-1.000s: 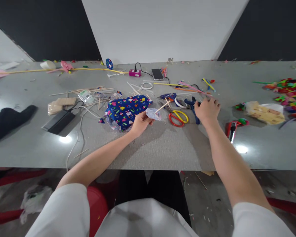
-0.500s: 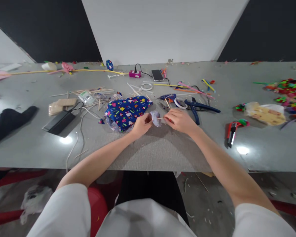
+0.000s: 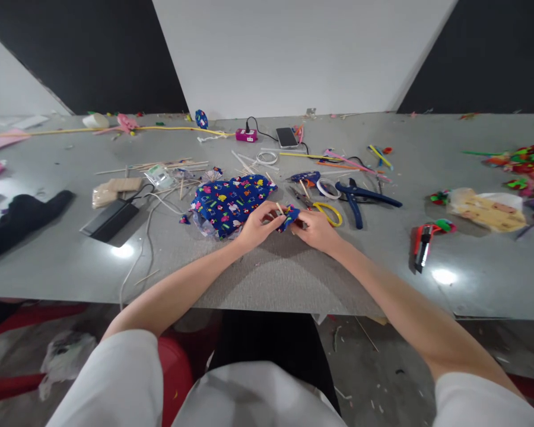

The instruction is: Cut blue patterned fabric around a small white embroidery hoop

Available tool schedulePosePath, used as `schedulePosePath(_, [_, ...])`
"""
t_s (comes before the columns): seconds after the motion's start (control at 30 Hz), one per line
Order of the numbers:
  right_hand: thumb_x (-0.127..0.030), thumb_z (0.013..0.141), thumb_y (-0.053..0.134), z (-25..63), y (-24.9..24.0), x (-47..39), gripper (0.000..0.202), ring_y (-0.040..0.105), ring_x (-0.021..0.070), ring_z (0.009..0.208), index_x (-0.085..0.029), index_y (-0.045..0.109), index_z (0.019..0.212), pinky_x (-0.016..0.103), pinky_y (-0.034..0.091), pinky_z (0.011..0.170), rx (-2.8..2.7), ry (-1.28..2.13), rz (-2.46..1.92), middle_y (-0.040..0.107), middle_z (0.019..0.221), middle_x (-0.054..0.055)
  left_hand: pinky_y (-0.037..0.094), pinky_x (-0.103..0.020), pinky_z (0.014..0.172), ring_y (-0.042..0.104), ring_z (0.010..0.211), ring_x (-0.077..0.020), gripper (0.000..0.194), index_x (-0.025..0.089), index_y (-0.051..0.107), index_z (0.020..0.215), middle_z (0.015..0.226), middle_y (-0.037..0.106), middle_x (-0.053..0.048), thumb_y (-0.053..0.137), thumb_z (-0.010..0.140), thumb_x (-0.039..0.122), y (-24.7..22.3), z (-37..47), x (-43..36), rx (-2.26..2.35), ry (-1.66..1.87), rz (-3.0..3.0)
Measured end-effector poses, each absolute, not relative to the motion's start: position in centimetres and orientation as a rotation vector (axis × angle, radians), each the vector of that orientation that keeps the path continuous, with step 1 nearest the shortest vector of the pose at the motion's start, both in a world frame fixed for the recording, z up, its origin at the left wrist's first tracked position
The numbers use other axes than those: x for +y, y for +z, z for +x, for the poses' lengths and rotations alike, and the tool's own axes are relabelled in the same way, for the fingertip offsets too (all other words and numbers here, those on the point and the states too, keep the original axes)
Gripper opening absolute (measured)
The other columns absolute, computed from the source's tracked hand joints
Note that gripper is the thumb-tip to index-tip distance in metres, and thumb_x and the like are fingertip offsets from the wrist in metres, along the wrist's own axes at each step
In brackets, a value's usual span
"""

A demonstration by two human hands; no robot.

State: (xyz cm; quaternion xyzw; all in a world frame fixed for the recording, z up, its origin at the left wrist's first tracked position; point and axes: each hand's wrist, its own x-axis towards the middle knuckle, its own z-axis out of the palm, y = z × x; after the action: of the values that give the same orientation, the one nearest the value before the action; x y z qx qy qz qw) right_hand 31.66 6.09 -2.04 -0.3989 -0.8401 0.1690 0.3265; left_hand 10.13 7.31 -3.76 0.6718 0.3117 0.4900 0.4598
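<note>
Between my fingertips is a small piece of blue printed fabric [image 3: 289, 218], its bright pattern facing up, with a thin wooden stick [image 3: 280, 208] slanting up beside it. My left hand [image 3: 258, 228] pinches the left side of the fabric near the stick. From the right, my right hand [image 3: 317, 229] grips the other edge, its fingertips partly hidden. A larger bundle of the same blue fabric [image 3: 231, 201] lies just left of my left hand. Yellow-handled scissors [image 3: 333, 214] rest behind my right hand, close to a blue glue gun [image 3: 306, 177].
Blue pliers [image 3: 356, 191] and a white tape roll [image 3: 328, 188] lie to the right. Farther right is a red box cutter [image 3: 422, 249]. A black adapter [image 3: 110, 220] with a grey cable sits left. A phone [image 3: 287, 137] and a purple power socket [image 3: 246, 135] stand behind.
The small fabric has turned from its pale side to its blue printed side, and the stick from level to slanting upward. My right hand moved left, uncovering the yellow scissor handles.
</note>
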Motion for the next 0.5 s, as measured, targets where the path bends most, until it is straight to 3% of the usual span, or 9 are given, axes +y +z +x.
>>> schedulePosePath(0.13, [-0.043, 0.099, 0.060, 31.47, -2.34, 6.01, 0.032, 0.058, 0.0180, 0.064, -0.021, 0.065, 0.078, 0.029, 0.043, 0.065, -2.150, 0.506, -1.081, 0.066, 0.069, 0.003, 0.057, -0.026, 0.076, 0.066, 0.087, -0.0146, 0.030, 0.019, 0.076, 0.107, 0.108, 0.067, -0.009, 0.077, 0.091, 0.044, -4.05, 10.19, 7.50, 0.746, 1.139, 1.709])
schedulePosePath(0.33, [-0.038, 0.101, 0.056, 31.37, -2.67, 6.17, 0.026, 0.062, 0.0197, 0.069, -0.021, 0.066, 0.083, 0.030, 0.043, 0.067, -2.176, 0.551, -1.046, 0.069, 0.076, 0.004, 0.055, -0.027, 0.080, 0.066, 0.090, -0.0159, 0.028, 0.018, 0.074, 0.092, 0.098, 0.069, -0.007, 0.082, 0.086, 0.044, -4.54, 10.11, 7.68, 0.764, 1.172, 1.629])
schedulePosePath(0.5, [-0.031, 0.100, 0.056, 31.32, -2.62, 5.84, 0.018, 0.060, 0.0192, 0.070, -0.022, 0.061, 0.085, 0.031, 0.043, 0.068, -2.263, 0.487, -0.978, 0.066, 0.078, 0.004, 0.051, -0.026, 0.075, 0.063, 0.080, -0.0134, 0.029, 0.018, 0.069, 0.084, 0.088, 0.066, -0.003, 0.082, 0.086, 0.043, -3.81, 10.11, 7.35, 0.770, 1.169, 1.573])
